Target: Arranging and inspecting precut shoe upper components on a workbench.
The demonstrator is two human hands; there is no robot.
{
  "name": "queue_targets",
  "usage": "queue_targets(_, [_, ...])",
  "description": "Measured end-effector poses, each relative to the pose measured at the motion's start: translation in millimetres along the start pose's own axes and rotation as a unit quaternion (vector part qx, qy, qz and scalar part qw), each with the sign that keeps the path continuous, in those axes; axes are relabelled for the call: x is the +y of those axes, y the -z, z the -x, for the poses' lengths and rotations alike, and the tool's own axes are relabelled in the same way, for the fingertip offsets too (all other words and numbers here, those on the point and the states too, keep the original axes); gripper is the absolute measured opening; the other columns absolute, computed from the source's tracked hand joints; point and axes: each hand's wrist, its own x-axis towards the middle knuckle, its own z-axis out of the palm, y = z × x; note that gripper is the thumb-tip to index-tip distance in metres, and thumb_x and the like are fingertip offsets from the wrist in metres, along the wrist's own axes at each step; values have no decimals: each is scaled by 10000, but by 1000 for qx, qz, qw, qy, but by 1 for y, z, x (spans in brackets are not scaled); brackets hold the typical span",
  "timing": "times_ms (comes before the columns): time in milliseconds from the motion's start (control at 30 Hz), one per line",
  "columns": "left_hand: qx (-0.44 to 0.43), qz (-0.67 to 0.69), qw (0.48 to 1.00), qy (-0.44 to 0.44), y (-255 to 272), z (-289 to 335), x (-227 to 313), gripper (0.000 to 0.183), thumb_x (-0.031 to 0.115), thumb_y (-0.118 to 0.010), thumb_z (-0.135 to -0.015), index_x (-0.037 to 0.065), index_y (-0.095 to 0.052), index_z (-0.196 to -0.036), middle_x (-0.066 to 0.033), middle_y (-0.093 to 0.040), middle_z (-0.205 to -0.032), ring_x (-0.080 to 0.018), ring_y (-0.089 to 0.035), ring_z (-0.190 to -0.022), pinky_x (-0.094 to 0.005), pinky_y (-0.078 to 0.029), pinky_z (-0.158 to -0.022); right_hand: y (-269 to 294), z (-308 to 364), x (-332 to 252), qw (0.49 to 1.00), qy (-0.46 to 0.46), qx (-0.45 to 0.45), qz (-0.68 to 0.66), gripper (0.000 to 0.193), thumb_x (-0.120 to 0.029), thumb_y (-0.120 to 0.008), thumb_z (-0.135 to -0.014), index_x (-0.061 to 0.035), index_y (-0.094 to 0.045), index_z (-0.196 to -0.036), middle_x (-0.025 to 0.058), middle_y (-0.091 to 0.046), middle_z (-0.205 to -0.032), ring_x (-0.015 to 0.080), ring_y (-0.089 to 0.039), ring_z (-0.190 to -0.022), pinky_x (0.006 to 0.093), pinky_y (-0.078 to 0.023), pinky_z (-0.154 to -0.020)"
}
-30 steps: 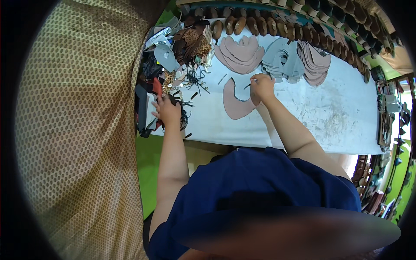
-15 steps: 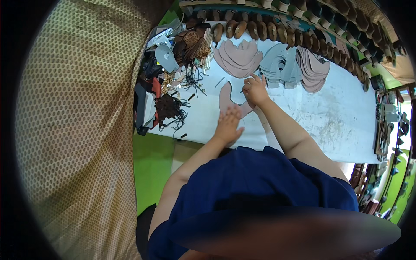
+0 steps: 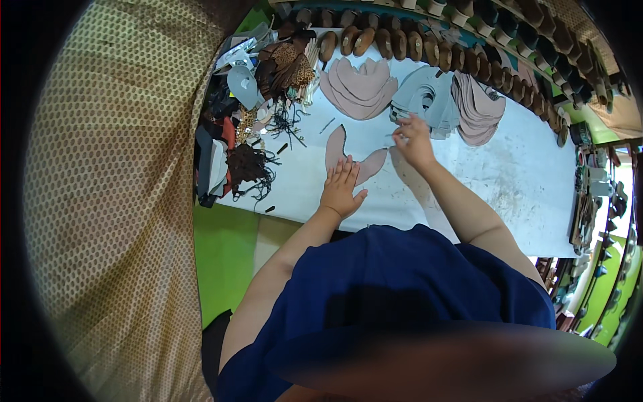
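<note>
A pink U-shaped shoe-upper piece [image 3: 372, 164] lies on the white worktable with its two arms pointing away from me. My left hand [image 3: 341, 191] rests flat on its near curve, fingers spread. Off the tip of the right arm, my right hand [image 3: 414, 142] hovers over the table with its fingers drawn together. A thin pale item seems to stick out at those fingertips, too small to name. Past my right hand sits a stack of grey cut pieces [image 3: 435, 90]. Fanned pink pieces [image 3: 358, 90] lie to its left, and more pink pieces [image 3: 477, 110] to its right.
Wooden shoe lasts [image 3: 399, 44] line the table's far edge, with shelves of shoes [image 3: 499, 27] beyond. At the left are dark brown straps [image 3: 251, 164], scraps and a grey cap-like piece [image 3: 243, 87]. A thin grey stick [image 3: 327, 125] lies beside the pink piece. A patterned curtain [image 3: 127, 167] hangs at left.
My left hand has settled flat on the pink piece. My right hand has moved off the piece's right arm, away to the right. The whole view has shifted slightly.
</note>
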Motion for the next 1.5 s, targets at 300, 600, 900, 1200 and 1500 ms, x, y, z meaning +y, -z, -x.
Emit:
queue_targets(300, [22,27,999,30,-1,-3,3,846,440,-599,-890,48,-265,-1563,-174,-261,-1631,-375,-234,-1506,-501,-184,-1221,-51,23,-34,986,71,-152,-4,84,-190,-787,-720,-190,-745,-793,32,-640,-1266,362,-418,-1385,637,-262,-1136])
queue_targets(600, [-4,-14,1000,26,5,-5,7,747,455,-581,-909,193,-334,-1563,-157,-217,-1648,-350,-209,-1518,-497,-183,-1222,-55,29,-32,981,101,-159,44,64,-196,-758,-720,-196,-741,-782,7,-644,-1263,331,-404,-1409,682,-234,-1129])
queue_targets(900, [-4,-29,999,27,2,-7,9,693,411,-573,-911,222,-372,-1547,-151,-208,-1652,-357,-191,-1522,-500,-158,-1228,-53,23,2,997,24,-74,-10,122,-160,-754,-768,-162,-751,-890,8,-666,-1214,310,-447,-1366,609,-279,-1134])
queue_targets(1200, [-2,-28,999,34,2,-5,8,688,403,-570,-912,235,-369,-1548,-149,-199,-1656,-354,-189,-1523,-498,-156,-1229,-30,33,0,988,24,-131,77,92,-196,-786,-749,-192,-786,-840,-25,-665,-1212,265,-419,-1390,557,-227,-1170])
queue_targets(1500, [-5,-29,999,33,-1,-6,7,695,377,-568,-901,227,-360,-1547,-167,-184,-1658,-371,-192,-1521,-504,-171,-1223,-34,24,-5,972,95,-155,148,162,-152,-722,-802,-134,-745,-961,0,-598,-1320,265,-365,-1429,610,-236,-1160])
